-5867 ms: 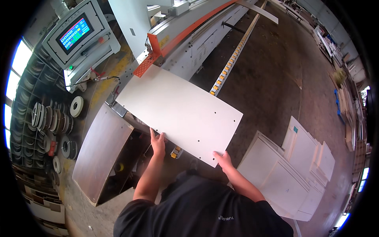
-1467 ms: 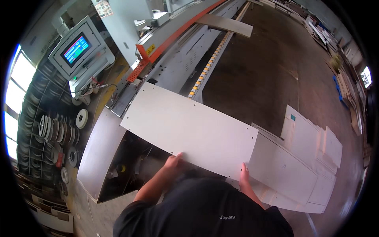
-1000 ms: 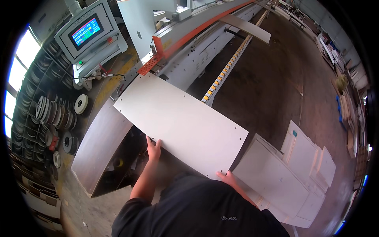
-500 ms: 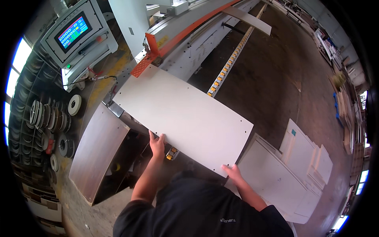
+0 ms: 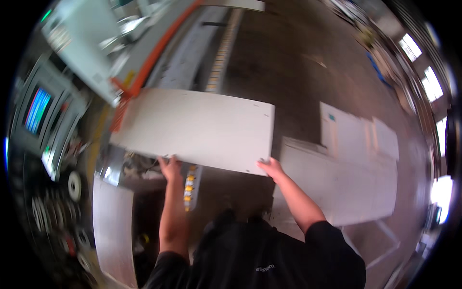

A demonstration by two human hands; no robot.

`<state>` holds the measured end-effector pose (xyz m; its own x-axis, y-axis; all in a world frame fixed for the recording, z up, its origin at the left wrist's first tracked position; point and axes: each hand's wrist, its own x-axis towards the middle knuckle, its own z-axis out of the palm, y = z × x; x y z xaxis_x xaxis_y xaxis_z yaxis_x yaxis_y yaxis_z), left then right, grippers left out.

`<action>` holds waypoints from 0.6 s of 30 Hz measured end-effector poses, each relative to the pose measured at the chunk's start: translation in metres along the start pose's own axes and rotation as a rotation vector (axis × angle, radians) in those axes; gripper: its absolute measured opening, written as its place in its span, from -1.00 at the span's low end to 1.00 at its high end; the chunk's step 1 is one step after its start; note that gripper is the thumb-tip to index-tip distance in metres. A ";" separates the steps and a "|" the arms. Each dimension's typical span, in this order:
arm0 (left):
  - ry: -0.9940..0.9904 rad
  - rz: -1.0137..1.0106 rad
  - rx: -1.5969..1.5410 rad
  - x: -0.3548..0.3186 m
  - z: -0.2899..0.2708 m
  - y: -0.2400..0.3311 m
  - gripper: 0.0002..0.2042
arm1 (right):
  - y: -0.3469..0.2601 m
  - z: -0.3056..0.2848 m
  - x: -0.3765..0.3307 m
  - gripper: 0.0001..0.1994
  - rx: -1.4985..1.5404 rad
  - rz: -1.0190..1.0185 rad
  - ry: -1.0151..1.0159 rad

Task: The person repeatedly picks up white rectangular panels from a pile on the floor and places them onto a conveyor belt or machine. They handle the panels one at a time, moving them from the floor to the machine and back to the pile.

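Observation:
A large rectangular white panel [image 5: 202, 130] with small drilled holes near its edges lies in front of me, its left end at the machine's orange guard. My left hand [image 5: 170, 167] grips its near long edge, left of the middle, with fingertips at the rim. At the near right corner my right hand [image 5: 271, 167] holds on, thumb over the top face and the other fingers mostly hidden. Beneath the panel runs a roller rail with yellow rollers [image 5: 189, 188], which shows on both sides of it.
An orange perforated guard [image 5: 120, 113] and the long machine bed are at the left. A control panel with a lit screen [image 5: 38, 111] stands beyond. White boards [image 5: 337, 183] are stacked at the right. A curved cabinet-like piece [image 5: 113, 231] stands at the lower left, near rolls of edging [image 5: 74, 186].
My view has swung to the right, so the panel now lies nearly level across the picture. Both hands keep to the same places on its near edge.

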<state>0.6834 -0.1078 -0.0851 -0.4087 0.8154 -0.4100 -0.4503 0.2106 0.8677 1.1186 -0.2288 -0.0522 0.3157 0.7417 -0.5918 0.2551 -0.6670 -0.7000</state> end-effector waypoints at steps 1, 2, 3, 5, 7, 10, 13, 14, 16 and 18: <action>-0.015 -0.031 0.034 0.004 0.009 0.002 -0.18 | 0.000 -0.004 0.002 -0.54 0.140 -0.026 0.011; -0.030 -0.057 0.073 0.004 0.015 0.009 -0.19 | 0.002 -0.005 0.002 -0.54 0.280 -0.062 0.027; -0.040 -0.063 0.136 0.007 0.016 0.015 -0.21 | 0.000 -0.006 -0.002 -0.56 0.389 -0.036 0.043; -0.083 -0.030 0.313 0.006 0.022 0.012 -0.29 | 0.017 -0.012 -0.009 -0.57 0.610 -0.001 0.079; -0.226 0.067 0.446 -0.007 0.024 0.011 -0.52 | 0.063 -0.011 -0.017 -0.56 0.740 0.044 0.092; -0.454 0.145 0.578 -0.081 0.052 0.016 -0.84 | 0.154 -0.002 -0.018 -0.63 0.767 0.234 0.036; -0.762 0.030 0.733 -0.144 0.040 -0.023 -0.83 | 0.281 0.025 -0.016 -0.71 0.995 0.369 0.061; -0.828 -0.079 0.771 -0.170 0.037 -0.036 -0.82 | 0.332 0.030 -0.016 -0.71 1.169 0.261 -0.071; -0.914 -0.338 1.008 -0.208 0.011 -0.062 -0.80 | 0.373 0.045 -0.010 -0.70 1.194 0.294 -0.036; -1.282 -0.247 1.418 -0.204 -0.049 -0.100 -0.77 | 0.382 0.050 -0.001 -0.69 0.868 0.581 0.298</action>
<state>0.7728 -0.3219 -0.1023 0.5896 0.4137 -0.6937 0.7478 0.0452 0.6624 1.1704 -0.4810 -0.3389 0.4188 0.2039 -0.8849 -0.7010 -0.5468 -0.4578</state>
